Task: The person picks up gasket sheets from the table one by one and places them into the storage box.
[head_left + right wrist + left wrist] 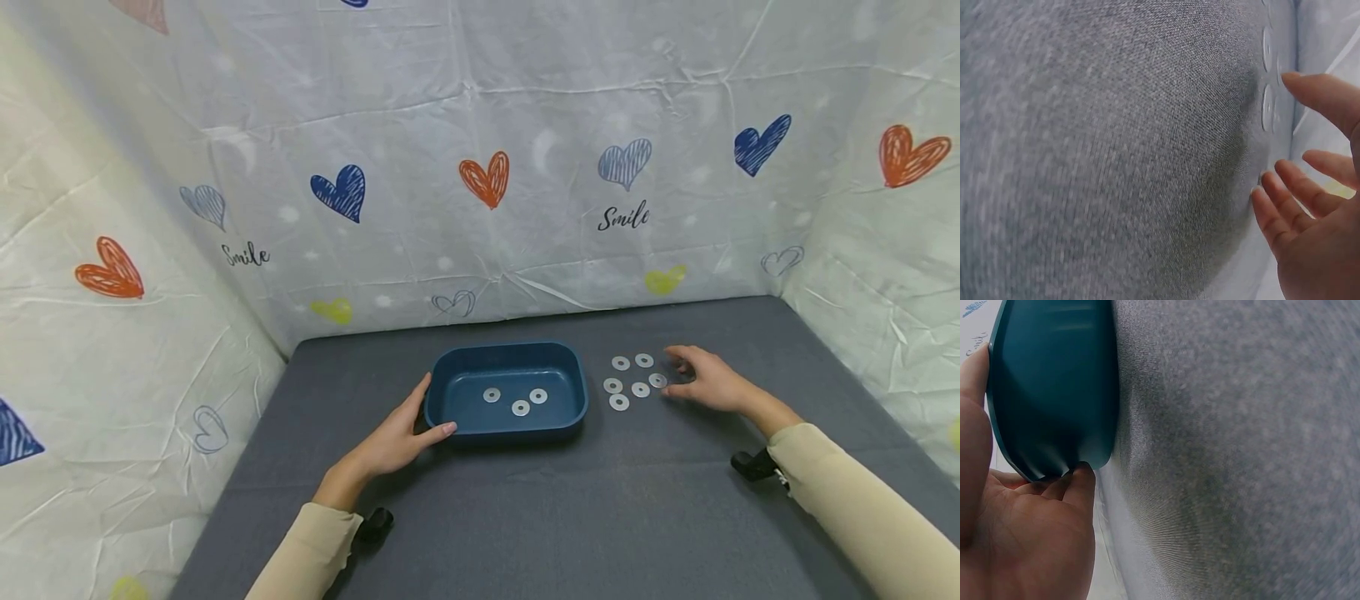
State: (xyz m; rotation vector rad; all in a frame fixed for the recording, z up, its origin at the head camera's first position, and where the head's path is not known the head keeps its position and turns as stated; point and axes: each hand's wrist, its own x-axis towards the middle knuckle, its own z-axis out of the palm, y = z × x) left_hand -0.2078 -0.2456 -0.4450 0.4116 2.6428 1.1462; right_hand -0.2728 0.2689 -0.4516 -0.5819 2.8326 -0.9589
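A dark blue rectangular tray [510, 429] sits on the grey tabletop, holding three flat metal washers [521, 407]. My left hand [390, 442] grips its near left corner, thumb over the front rim and fingers along the left end; in the left wrist view the fingertips [1082, 472] press against the tray's wall. To the right of the tray lies a loose group of several washers [618, 402]. Beside the rightmost washer [657, 381] is my right hand [708, 381], thumb and fingers spread apart with nothing between them. The right wrist view shows the thumb [1313, 94] close to the washers.
Grey cloth [555, 525] covers the table. White curtains with printed hearts [483, 179] hang behind it and along both sides. Each forearm wears a beige sleeve [862, 500], and a black device [753, 465] is strapped at the wrist.
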